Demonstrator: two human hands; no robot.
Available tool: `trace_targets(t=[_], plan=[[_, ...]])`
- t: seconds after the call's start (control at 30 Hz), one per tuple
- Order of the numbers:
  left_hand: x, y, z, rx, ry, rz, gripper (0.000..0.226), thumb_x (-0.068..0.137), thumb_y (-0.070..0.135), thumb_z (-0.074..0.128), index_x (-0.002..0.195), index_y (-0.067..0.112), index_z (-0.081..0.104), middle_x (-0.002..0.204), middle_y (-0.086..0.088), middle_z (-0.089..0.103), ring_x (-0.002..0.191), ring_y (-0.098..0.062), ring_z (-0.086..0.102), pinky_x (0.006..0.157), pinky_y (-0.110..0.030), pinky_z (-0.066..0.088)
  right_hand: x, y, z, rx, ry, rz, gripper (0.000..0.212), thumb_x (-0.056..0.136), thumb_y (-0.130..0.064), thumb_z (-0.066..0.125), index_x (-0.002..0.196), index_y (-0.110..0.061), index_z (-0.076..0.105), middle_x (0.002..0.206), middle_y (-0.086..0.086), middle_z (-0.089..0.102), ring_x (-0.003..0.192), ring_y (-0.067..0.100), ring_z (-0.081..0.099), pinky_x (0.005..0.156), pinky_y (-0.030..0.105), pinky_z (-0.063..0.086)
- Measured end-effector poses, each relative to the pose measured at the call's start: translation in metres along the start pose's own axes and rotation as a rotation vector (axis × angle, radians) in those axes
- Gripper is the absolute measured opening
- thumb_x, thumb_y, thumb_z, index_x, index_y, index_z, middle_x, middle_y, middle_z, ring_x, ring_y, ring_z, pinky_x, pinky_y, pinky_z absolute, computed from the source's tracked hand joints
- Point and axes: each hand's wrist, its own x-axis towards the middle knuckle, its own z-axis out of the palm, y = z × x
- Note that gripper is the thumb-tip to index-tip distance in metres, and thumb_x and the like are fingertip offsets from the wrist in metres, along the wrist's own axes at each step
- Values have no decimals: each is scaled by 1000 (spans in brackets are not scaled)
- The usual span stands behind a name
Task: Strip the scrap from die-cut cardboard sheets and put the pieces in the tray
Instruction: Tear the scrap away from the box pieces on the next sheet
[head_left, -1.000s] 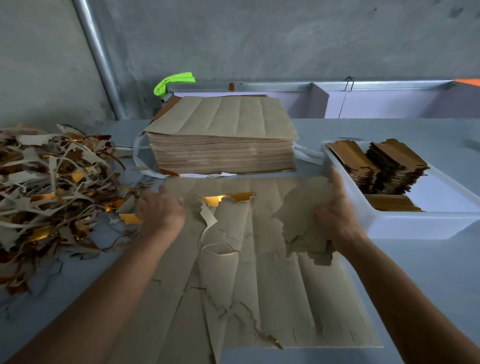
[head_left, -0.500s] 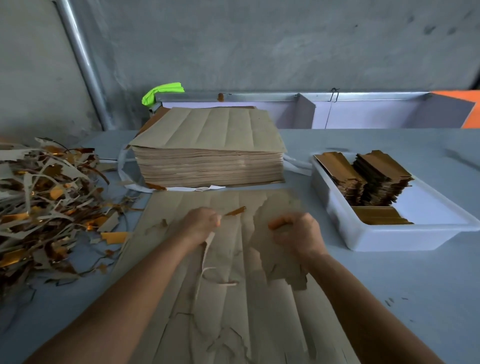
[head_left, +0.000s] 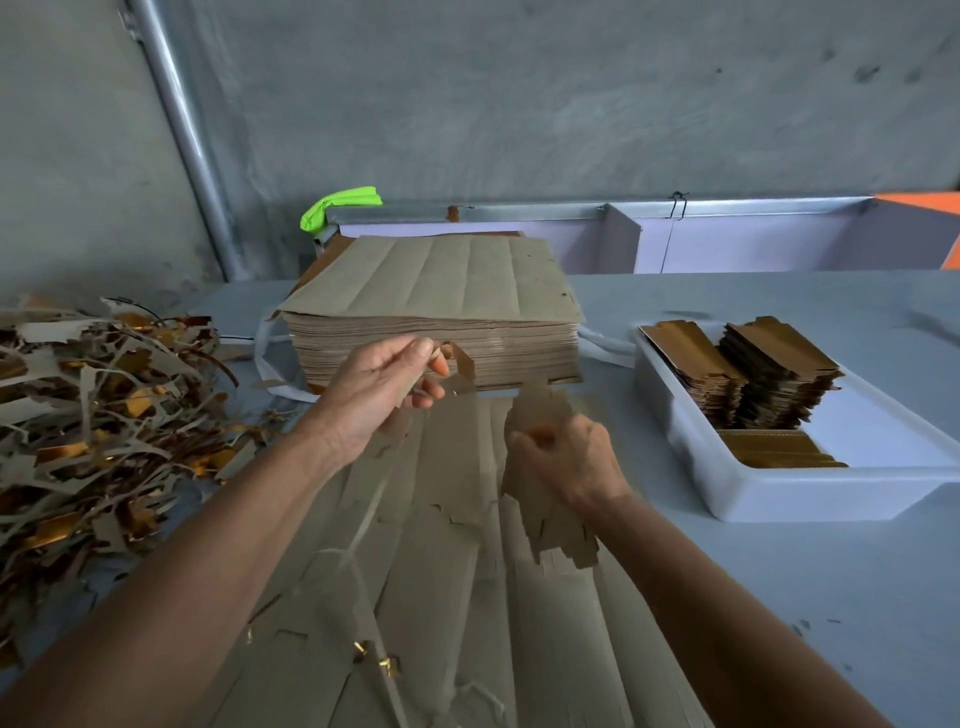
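While the left hand (head_left: 382, 397) pinched a scrap strip (head_left: 457, 358) and the right hand (head_left: 563, 462) gripped stripped pieces (head_left: 550, 514) above the sheet (head_left: 457, 597), stripping looked underway; next, probably the tray (head_left: 779, 499) at the worktop's right edge.

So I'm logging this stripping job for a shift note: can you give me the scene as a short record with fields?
left hand: pinches a scrap strip, raised above the sheet
right hand: grips a bundle of stripped pieces
sheet on table: partly torn
tray: right, holds gold-faced pieces
uncut stack: behind the hands
scrap pile: left
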Motion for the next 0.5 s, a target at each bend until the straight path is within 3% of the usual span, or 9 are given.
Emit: trace_targets(t=[0.07, 0.13, 0.2, 0.27, 0.33, 0.4, 0.5], plan=[[-4, 4, 0, -7, -34, 25, 29, 98, 22, 43, 80, 10, 62, 81, 1, 63, 71, -11, 61, 66, -22, 52, 4, -12, 6, 40, -40, 2, 44, 87, -48, 58, 73, -9, 73, 68, 6, 66, 61, 13, 60, 58, 26, 51], [-7, 5, -1, -3, -88, 39, 28, 97, 23, 44, 81, 10, 63, 78, 4, 65, 73, -12, 62, 67, -22, 52, 5, -21, 13, 63, -83, 16, 40, 83, -50, 64, 65, -14, 68, 60, -3, 60, 51, 4, 53, 46, 16, 43], [-8, 0, -3, 83, -80, 50, 27, 98, 19, 44, 82, 11, 64, 78, 2, 66, 73, -10, 62, 69, -24, 52, 8, -25, 20, 71, -89, 15, 25, 85, -30, 67, 65, -14, 67, 67, 0, 63, 58, 9, 57, 55, 21, 53], [-1, -11, -9, 347, 79, 25, 22, 99, 6, 42, 90, 9, 62, 88, -5, 68, 74, -14, 63, 73, -33, 53, 9, -24, 24, 97, -84, 24, 17, 86, -13, 60, 75, -7, 71, 82, 10, 69, 76, 21, 64, 72, 31, 57], [4, -22, -18, 673, 205, -91, 33, 93, -8, 40, 117, 9, 55, 113, -14, 64, 96, -24, 63, 83, -42, 52, 6, -23, 24, 130, -87, 26, 16, 87, -11, 59, 83, -3, 72, 92, 15, 70, 87, 27, 66, 74, 31, 56], [4, -33, -23, 769, 59, -183, 56, 91, -4, 45, 141, 17, 35, 143, -8, 44, 123, -27, 48, 99, -41, 45, 5, -24, 25, 90, -92, -23, 18, 88, -11, 58, 82, 2, 70, 90, 18, 69, 85, 30, 64, 73, 32, 55], [1, -38, -13, 643, -175, -222, 80, 86, 35, 65, 149, 33, 16, 155, 9, 23, 139, -20, 29, 110, -41, 30, 1, -31, 25, 25, -89, -161, 18, 89, -9, 58, 76, -3, 68, 76, 11, 62, 72, 21, 55, 65, 27, 48]])
